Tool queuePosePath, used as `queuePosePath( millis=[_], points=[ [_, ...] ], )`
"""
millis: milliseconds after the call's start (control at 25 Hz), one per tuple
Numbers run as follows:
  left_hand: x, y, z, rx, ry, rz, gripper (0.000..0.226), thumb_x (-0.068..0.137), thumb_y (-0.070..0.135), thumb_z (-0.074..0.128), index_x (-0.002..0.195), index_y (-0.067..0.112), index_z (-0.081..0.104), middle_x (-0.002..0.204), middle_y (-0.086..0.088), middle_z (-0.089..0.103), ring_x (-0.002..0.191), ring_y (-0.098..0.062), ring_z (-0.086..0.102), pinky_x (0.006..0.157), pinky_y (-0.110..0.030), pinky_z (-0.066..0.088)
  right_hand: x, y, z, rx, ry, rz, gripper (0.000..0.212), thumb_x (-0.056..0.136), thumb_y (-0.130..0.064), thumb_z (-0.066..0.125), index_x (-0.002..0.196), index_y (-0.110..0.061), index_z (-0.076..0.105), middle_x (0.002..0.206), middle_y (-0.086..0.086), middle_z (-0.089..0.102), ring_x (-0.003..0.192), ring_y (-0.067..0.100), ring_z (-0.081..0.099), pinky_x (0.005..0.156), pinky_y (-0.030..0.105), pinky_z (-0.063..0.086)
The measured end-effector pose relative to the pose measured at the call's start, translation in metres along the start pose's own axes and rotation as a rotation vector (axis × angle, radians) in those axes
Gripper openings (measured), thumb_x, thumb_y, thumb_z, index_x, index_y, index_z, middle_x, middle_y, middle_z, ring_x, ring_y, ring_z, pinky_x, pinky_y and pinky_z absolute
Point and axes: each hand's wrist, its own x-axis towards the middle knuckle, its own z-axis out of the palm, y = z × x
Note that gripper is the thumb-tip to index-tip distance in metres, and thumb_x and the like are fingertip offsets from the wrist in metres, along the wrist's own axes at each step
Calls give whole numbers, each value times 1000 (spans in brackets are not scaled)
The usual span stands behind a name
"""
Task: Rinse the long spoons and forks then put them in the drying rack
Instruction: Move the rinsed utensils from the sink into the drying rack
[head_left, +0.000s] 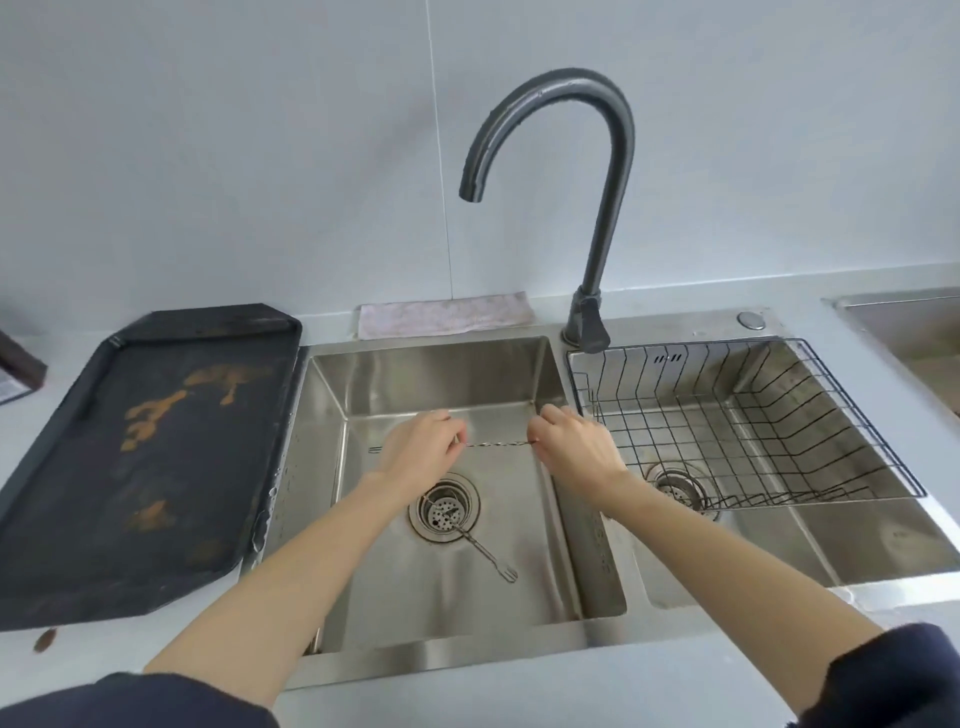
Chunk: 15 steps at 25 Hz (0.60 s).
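Over the left sink basin (550, 561), my left hand (421, 452) and my right hand (574, 447) each pinch one end of a thin twisted-handle utensil (498, 444), held level between them. Both its ends are hidden by my fingers, so spoon or fork is unclear. A long twisted-handle fork (485, 553) lies on the basin floor, its handle end resting on the drain strainer (444, 512), its tines pointing to the lower right. The black wire drying rack (769, 415) sits in the right basin with nothing in it. No water runs from the dark faucet (597, 171).
A black tray (140, 457) with orange-brown stains lies on the counter left of the sink. A folded pinkish cloth (444, 314) rests behind the left basin. A second drain (680, 486) shows under the rack. Another steel basin edge (904, 312) is at far right.
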Motion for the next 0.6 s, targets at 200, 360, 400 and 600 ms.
queuePosePath(
  millis=[200,360,400,600],
  points=[
    [16,41,-8,19,7,55,22,95,25,46,104,16,64,107,-3,63,103,-22,58,78,-32,49,-16,38,-18,-11,61,61,18,92,-6,44,102,-7,58,107,9,59,102,29,54,68,35,42],
    [33,78,-4,29,0,118,23,95,21,44,108,15,62,112,-4,62,106,-22,56,80,-33,48,-26,77,-29,-11,74,116,18,93,-9,45,103,-8,60,106,7,61,99,28,55,67,36,45],
    [37,87,-2,29,-2,129,23,95,19,44,109,15,61,113,-4,61,107,-22,55,81,-34,48,-29,88,-31,-12,73,120,17,93,-10,46,103,-8,61,105,7,61,99,28,55,67,37,48],
    [61,136,13,-4,-13,165,23,95,17,44,112,15,59,115,-2,61,109,-20,55,83,-35,51,-45,143,-45,-37,69,151,19,94,-14,47,105,-9,61,107,7,62,101,27,56,66,35,46]
  ],
)
